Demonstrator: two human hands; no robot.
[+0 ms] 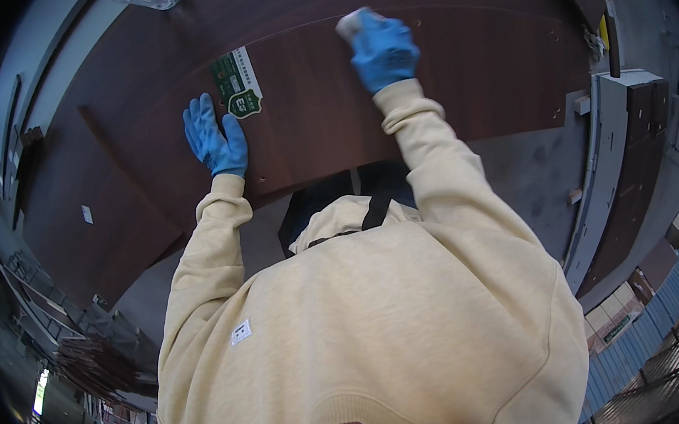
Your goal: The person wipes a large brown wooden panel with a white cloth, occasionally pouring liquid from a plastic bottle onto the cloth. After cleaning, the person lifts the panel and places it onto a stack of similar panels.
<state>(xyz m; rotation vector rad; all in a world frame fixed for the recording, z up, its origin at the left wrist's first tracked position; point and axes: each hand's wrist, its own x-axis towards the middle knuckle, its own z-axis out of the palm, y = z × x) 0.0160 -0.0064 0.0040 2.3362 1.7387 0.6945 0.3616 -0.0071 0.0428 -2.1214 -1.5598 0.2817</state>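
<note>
Right hand (385,54), 12 o'clock, is gripping a white pad (349,25) over the brown panel (307,125); left hand (215,139), 10 o'clock, is resting flat, grasping nothing. Risk: pad straying leftward could be scuffing the green-white label (237,83), 10–11 o'clock.

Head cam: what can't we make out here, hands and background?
- Head view: full shape of the whitish object, mostly covered by the right hand and blurred.
- Head view: the patch of brown panel under the left hand, hidden by that hand.
- Head view: number of boards in the brown stack, too small and dark.
- Head view: what the yellow item is, too small.
</note>
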